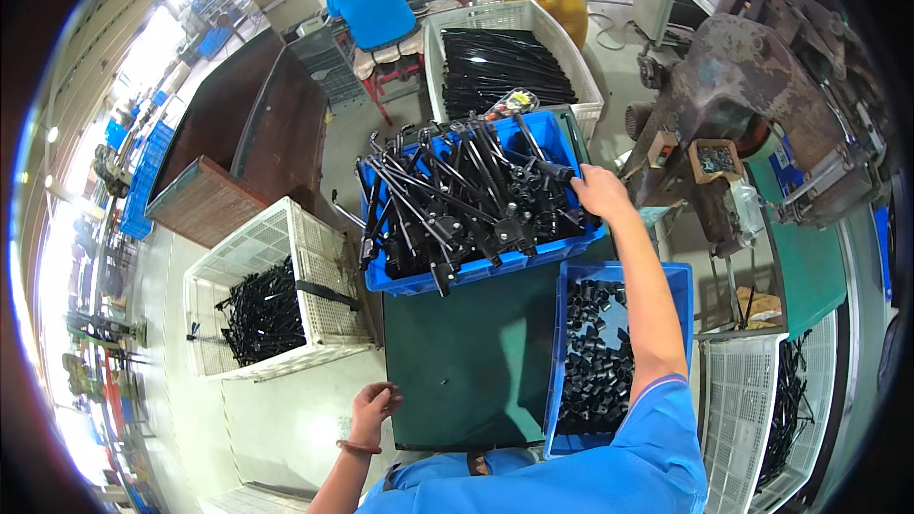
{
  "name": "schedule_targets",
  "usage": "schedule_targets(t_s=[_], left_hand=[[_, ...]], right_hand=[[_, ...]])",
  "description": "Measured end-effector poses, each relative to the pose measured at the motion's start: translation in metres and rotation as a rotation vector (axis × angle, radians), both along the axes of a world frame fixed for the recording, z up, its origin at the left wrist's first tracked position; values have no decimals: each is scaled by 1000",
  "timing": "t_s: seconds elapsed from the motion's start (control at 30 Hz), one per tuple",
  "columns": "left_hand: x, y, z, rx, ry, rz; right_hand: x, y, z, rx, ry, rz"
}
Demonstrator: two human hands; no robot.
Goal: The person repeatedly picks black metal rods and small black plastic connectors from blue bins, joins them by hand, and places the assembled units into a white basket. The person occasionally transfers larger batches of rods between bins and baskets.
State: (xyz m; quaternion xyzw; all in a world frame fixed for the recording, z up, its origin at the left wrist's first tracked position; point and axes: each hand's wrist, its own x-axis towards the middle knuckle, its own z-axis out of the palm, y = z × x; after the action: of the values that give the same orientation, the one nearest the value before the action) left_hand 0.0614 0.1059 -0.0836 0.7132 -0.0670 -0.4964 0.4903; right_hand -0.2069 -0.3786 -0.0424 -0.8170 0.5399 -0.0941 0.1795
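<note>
The right hand (602, 192) is at the right side of a smooth blue plastic bin (400, 284), which stands at the far end of a flat, dark green table (457, 352). Its fingertips are partly hidden, so I cannot tell whether they grip the rim or a part. The bin is heaped with glossy black rod assemblies (457, 190), slim straight shafts with chunky, angular fittings, some jutting over the rim. The left hand (374, 409) hangs by the table's near left edge, fingers curled in a narrow bend; whether they pinch anything I cannot tell.

A second blue bin (674, 290), near right, holds short, hollow-looking black pieces (595, 371).

Counted: two blue bins at the table; three latticed white plastic crates in plain view, one left (333, 271), one far (583, 62), one right (738, 390), each containing black rods; two crinkled yellow sacks (560, 2), far; one seated person (376, 5), also far. The rods overlap too much to count.
</note>
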Motion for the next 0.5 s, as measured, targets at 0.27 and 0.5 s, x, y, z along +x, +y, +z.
schedule_targets(t_s=[0.27, 0.5], left_hand=[[29, 47, -5, -12, 104, -50], [135, 163, -50, -16, 13, -116]], right_hand=[[-26, 61, 1, -234, -394, -115], [73, 308, 15, -311, -688, -220]])
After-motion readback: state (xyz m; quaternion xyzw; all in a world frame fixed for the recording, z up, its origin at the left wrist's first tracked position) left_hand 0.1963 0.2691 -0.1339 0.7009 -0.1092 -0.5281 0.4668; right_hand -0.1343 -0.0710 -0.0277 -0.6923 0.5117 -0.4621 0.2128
